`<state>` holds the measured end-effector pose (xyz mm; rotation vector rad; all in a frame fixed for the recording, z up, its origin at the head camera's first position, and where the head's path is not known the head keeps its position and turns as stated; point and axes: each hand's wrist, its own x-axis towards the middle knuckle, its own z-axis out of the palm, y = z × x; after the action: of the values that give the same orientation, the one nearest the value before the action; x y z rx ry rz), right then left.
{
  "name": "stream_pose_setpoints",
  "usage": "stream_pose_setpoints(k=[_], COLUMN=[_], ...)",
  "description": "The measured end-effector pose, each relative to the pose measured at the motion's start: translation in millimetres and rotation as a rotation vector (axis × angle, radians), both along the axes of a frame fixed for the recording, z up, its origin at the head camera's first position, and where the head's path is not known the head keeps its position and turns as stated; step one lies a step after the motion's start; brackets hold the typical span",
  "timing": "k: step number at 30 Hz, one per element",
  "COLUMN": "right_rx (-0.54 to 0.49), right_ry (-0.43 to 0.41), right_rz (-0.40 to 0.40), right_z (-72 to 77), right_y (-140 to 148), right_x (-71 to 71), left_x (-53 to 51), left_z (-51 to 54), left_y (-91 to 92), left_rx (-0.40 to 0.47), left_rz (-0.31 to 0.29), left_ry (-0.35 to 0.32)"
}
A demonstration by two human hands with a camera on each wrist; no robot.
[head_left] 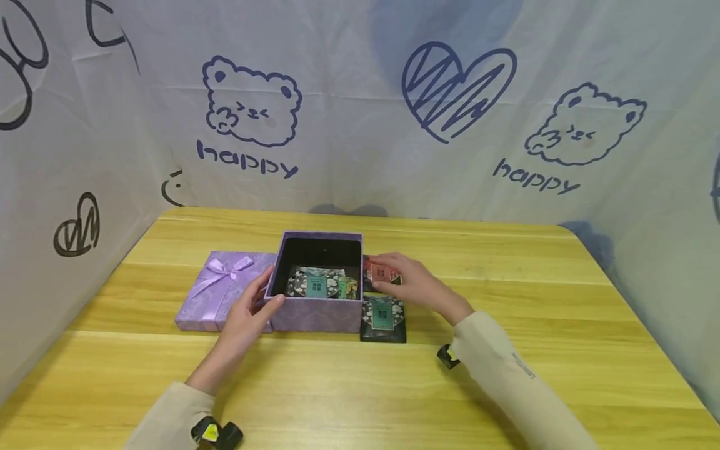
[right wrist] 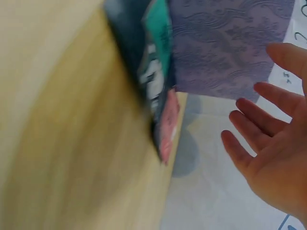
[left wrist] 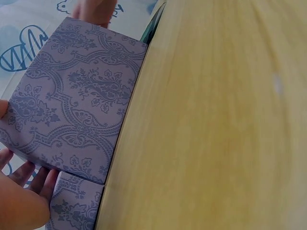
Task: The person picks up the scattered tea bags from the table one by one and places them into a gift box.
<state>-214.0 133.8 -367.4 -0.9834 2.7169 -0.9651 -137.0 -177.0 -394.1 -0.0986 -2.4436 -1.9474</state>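
Note:
An uncovered purple patterned box (head_left: 316,315) with a black inside stands on the table, holding flat packets, among them a green-labelled packet (head_left: 317,286). My left hand (head_left: 247,317) rests at the box's left side, thumb at the front rim, fingers along the side wall. Over a red-labelled packet (head_left: 381,273) beside the box hovers my right hand (head_left: 415,282), its fingers spread and apart from the packet in the right wrist view. Nearer the front lies another green-labelled packet (head_left: 383,317) on a black backing.
The purple lid (head_left: 197,307) with a ribbon bow lies left of the box, close against it. Wooden table surface (head_left: 349,387) stretches in front and to the right. A white cloth with drawings (head_left: 349,125) hangs behind the table's back edge.

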Motion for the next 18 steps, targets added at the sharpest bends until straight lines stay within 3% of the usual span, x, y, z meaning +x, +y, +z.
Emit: stream_pose_setpoints(k=[9,18], right_rx=[0.196,0.256], right_ry=[-0.046,-0.104], right_rz=[0.028,0.031], right_z=[-19.9,-24.0], right_y=[14,21], right_x=[14.8,26.5], left_x=[0.9,0.9], left_z=[1.3,0.5], left_y=[-0.8,-0.1], left_rx=[0.0,-0.002], left_rz=[0.004,0.004], left_ry=[-0.002,-0.003])
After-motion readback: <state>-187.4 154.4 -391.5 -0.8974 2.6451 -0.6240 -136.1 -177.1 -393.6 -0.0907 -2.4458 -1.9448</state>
